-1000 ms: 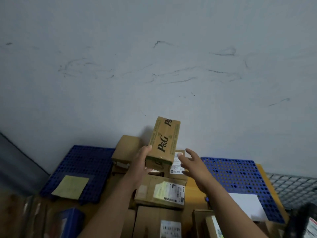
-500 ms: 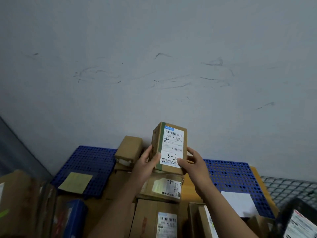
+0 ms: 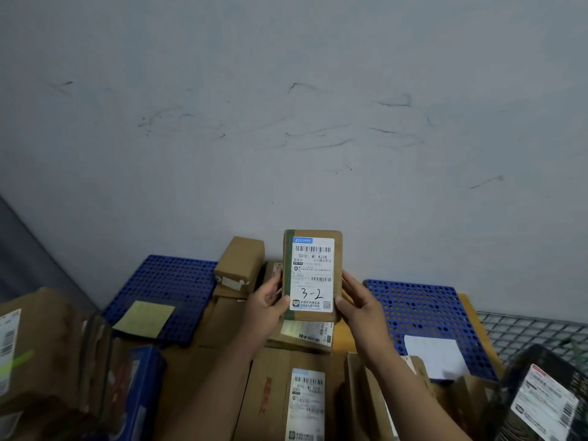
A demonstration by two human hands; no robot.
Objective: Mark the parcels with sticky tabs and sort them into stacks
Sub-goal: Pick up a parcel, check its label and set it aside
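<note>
On the desk [image 3: 474,316] shoved against the wall, it's mostly one big heap of boxes [image 3: 286,396], with hardly any bare top showing. A blue left mat [image 3: 165,281] and a blue right mat [image 3: 423,307] flank the heap, and my guess is those are the sorting spots.

The only real container is the black basket [image 3: 541,350] at bottom right, cut off by the frame. There's one dark packet [image 3: 544,405] with a white label in it, and I can't tell what else.

Now the one that matters. The parcel [image 3: 312,276] is held upright above the middle of the heap, label facing the camera. The left hand [image 3: 265,305] and right hand [image 3: 358,308] are both grasping its lower half by the long side edges. Thumbs are on the front and the fingers [image 3: 350,283] wrap round the sides to the back.

It's a small taped carton, so I'd call it stiff and pretty light, since a low two-handed pinch keeps it standing. The tape and glossy label probably run a bit slick. I'd stay on the bare cardboard edges like this, or go to one hand across the width when setting it down. I wouldn't expect it to crush. It's held low, though, so it might want to tip.

Small stuff: "3-2" [image 3: 311,293] is handwritten on the label. A yellow note [image 3: 144,318] lies on the left mat and a white sheet [image 3: 434,356] on the right mat. I can't see a tab on the parcel yet.
</note>
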